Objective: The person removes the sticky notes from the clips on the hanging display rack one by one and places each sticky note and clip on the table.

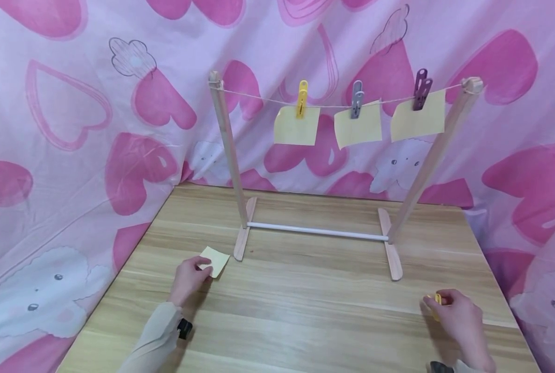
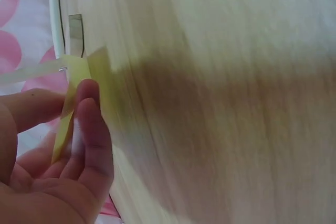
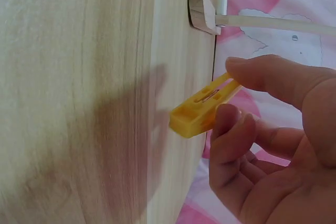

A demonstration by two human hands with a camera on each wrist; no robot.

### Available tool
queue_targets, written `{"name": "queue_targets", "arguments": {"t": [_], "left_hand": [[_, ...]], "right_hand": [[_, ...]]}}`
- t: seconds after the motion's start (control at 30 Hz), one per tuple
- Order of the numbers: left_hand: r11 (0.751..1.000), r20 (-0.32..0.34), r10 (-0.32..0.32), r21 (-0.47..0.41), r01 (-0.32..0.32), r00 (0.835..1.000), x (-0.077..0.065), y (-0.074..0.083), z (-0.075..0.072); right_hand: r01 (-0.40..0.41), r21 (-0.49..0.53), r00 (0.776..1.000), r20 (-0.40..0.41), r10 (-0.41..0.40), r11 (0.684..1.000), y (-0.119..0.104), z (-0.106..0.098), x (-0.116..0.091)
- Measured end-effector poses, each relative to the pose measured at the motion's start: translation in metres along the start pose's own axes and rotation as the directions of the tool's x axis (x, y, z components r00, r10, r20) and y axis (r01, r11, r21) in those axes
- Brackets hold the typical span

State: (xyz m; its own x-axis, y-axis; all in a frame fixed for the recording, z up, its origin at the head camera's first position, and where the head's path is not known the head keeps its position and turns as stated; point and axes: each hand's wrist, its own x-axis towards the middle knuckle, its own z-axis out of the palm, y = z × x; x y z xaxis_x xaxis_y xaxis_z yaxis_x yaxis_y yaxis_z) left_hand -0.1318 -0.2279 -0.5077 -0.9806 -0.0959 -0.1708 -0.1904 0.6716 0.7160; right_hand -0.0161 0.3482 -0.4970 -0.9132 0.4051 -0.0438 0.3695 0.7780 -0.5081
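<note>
The loose yellow paper note [image 1: 215, 260] sits low and left of centre in the head view, just off the left foot of the wooden rack [image 1: 243, 233], with its near edge pinched by the left hand [image 1: 188, 280]. In the left wrist view the note [image 2: 71, 109] stands on edge between thumb and forefinger, the fingers [image 2: 90, 121] closed flat on it, so the sheet is lifted clear of the counter [image 1: 305, 305] rather than lying on it; a pinch at the edge leaves most of the paper free.

Towards the lower right of the head view the right hand [image 1: 454, 316] holds a yellow clothespin [image 1: 437, 300]. The right wrist view shows the pin [image 3: 202, 107] gripped at its tail end between thumb and curled fingers [image 3: 231, 129], its blunt nose pointing away from the palm and off the counter, a hold that leaves the clamping end exposed.

Beyond both hands, in the upper middle of the head view, a string [image 1: 259, 97] runs between the rack's two posts. Three yellow notes hang from it, each caught at its top edge so it drops flat: one under a yellow pin [image 1: 302, 98], one under a grey pin [image 1: 356, 98], one under a purple pin [image 1: 421, 89]. They crowd the right part of the string, leaving the left stretch bare. A pink heart-printed cloth [image 1: 72, 129] backs the scene.
</note>
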Motion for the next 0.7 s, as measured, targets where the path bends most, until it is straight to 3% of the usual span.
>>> {"name": "queue_targets", "arguments": {"t": [0.33,0.7], "left_hand": [[0.978,0.039,0.06,0.198,-0.067,0.997,0.0001,-0.0087,0.0032],[0.958,0.044,0.034,0.282,-0.045,0.998,-0.003,-0.0061,0.0035]], "right_hand": [[-0.074,-0.009,0.986,0.147,0.075,0.997,0.0025,0.0034,0.0081],[-0.06,-0.009,0.987,0.152,0.061,0.998,0.0044,0.0042,0.0078]]}}
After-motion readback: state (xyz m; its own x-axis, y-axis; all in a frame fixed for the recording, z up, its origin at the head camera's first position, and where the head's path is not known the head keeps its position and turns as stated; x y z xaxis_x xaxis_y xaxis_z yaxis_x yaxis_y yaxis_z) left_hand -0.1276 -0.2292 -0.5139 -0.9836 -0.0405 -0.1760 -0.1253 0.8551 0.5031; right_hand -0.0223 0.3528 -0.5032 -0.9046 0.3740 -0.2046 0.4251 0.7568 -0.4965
